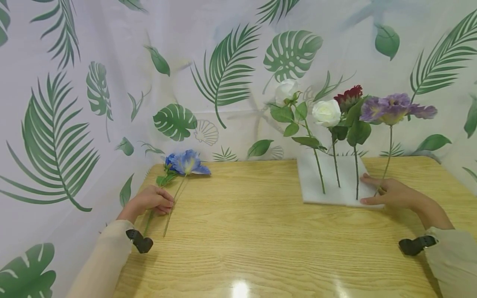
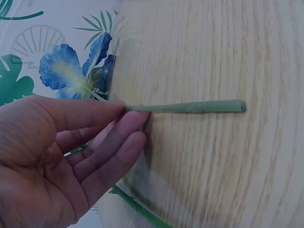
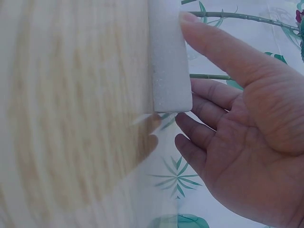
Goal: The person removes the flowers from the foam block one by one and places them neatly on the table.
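Note:
My left hand point(image 1: 153, 200) pinches the thin green stem point(image 2: 204, 107) of a blue flower point(image 1: 190, 162) between thumb and fingertips, at the table's left side. The stem's cut end points toward the near edge. Behind it lies a second, darker blue flower point(image 1: 169, 162) with green leaves, its stem passing under the hand. At the right, my right hand point(image 1: 398, 195) rests on the edge of a white foam block point(image 1: 310, 182), fingers spread. In the right wrist view the thumb touches the foam point(image 3: 171, 61) and the other fingertips are along its side.
Two white roses point(image 1: 327, 113), a dark red flower point(image 1: 349, 97) and a purple flower point(image 1: 393, 108) stand upright in the foam. The purple one's stem rises right by my right hand. A leaf-patterned cloth point(image 1: 231, 132) hangs behind the wooden table point(image 1: 238, 231).

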Motion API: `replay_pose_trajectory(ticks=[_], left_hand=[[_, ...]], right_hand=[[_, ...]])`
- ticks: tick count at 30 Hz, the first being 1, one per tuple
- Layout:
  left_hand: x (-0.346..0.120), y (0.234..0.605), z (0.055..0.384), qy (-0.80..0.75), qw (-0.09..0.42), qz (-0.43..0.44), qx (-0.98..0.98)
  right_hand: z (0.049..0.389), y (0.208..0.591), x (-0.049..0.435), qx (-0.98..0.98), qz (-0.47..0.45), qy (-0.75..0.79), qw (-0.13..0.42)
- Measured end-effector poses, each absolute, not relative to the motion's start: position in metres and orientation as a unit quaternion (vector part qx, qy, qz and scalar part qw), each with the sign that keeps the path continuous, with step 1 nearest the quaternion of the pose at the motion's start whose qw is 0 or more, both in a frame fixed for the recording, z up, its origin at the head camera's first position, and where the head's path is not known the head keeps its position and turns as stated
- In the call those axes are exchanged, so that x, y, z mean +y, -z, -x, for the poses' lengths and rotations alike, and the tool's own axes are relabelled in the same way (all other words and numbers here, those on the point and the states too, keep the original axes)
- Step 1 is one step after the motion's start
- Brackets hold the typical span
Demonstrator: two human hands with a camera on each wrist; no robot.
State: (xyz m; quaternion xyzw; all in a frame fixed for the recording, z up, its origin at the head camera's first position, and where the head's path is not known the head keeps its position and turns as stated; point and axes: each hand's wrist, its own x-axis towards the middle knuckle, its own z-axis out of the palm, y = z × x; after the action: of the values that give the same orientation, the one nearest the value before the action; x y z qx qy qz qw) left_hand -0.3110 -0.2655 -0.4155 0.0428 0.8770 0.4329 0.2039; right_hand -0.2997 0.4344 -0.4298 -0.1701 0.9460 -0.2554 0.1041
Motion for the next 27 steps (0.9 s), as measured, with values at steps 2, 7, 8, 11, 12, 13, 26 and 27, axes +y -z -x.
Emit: replay_pose_trajectory(ticks=[2, 7, 8, 11, 12, 13, 26, 27], left_hand=[[-0.2645, 0.4148, 0.3115, -0.428, 0.204, -0.036, 0.880], [-0.2619, 0.4106, 0.3118, -0.416, 0.205, -0.026, 0.886], [-0.2614, 0.4098, 0.3116, -0.414, 0.205, -0.023, 0.887], [-0.2602, 0.4085, 0.3113, -0.405, 0.206, -0.019, 0.890], [-0.2600, 0.4087, 0.3116, -0.404, 0.208, -0.016, 0.891], [-0.2600, 0.4088, 0.3118, -0.402, 0.210, -0.014, 0.891], [-0.2597, 0.4078, 0.3122, -0.398, 0.225, -0.007, 0.889], [-0.2596, 0.4076, 0.3123, -0.398, 0.226, -0.006, 0.889]], right_hand=[[0.2995, 0.4297, 0.4343, 0.947, 0.168, 0.255, 0.104], [0.3000, 0.4308, 0.4351, 0.947, 0.169, 0.252, 0.102], [0.3003, 0.4311, 0.4353, 0.948, 0.169, 0.252, 0.101], [0.3009, 0.4320, 0.4359, 0.948, 0.168, 0.251, 0.101], [0.3012, 0.4323, 0.4361, 0.948, 0.168, 0.251, 0.102], [0.3014, 0.4326, 0.4363, 0.948, 0.168, 0.250, 0.102], [0.3053, 0.4364, 0.4411, 0.947, 0.170, 0.251, 0.105], [0.3053, 0.4364, 0.4411, 0.947, 0.170, 0.251, 0.104]])
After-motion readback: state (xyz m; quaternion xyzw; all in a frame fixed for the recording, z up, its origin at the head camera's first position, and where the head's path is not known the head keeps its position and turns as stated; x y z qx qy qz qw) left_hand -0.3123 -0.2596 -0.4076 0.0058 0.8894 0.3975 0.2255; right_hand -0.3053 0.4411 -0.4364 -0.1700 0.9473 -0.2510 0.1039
